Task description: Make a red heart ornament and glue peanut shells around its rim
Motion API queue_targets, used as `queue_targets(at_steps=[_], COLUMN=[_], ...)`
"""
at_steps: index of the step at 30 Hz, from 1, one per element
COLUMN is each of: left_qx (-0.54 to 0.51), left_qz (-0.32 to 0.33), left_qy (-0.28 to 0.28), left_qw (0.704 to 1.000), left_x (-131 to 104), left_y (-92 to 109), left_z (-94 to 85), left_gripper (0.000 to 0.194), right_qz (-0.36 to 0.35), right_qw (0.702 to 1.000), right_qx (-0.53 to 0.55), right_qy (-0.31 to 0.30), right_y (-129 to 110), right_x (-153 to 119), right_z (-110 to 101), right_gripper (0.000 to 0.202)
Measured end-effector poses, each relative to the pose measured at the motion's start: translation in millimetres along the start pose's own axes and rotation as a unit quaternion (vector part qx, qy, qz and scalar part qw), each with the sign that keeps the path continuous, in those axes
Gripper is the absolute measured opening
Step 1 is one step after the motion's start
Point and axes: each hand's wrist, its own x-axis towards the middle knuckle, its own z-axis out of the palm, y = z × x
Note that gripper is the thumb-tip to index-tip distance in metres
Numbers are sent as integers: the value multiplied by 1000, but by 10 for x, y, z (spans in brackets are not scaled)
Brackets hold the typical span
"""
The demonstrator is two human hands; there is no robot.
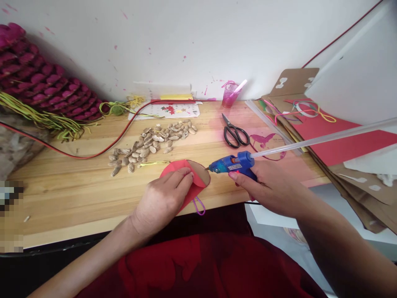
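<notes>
A red patterned garment [186, 269] lies nearest, just below the worktop [93, 198]. The left grip [166, 192] pinches and lifts back red paper [176, 167] close to the front edge; the right grip [274, 188] is wrapped around the handle of a blue glue gun [237, 163]. Its nozzle is at the right rim of the cardboard [201, 173] bared beneath the paper; whether it touches, I cannot tell. This piece is smooth, matte and rounded on top, its lower part hidden by the left grip. A purple loop [200, 207] reaches the front edge. A translucent glue stick [310, 142] juts from the gun's back, narrowing the room on the right; a broad stretch of smooth, pale wood shows on the left. Beyond are rough, ridged peanut shells [155, 138], black-handled scissors [234, 132] with blades closed, and a pink-smeared heart cutout [263, 142]. Cardboard sheets [353, 194] overhang the right side.
</notes>
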Motion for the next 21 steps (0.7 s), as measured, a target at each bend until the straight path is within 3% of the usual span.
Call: queue_targets(at_steps=[21], left_qx=[9], left_qz=[3], left_qy=[24], left_qw=[1000], left_x=[31], left_y=[19], left_z=[-13], left_gripper=[14], right_qz=[-2], right_qw=[1000], right_qx=[16], right_qy=[-4], right_y=[14], right_x=[-157], right_z=[4], right_gripper=[39])
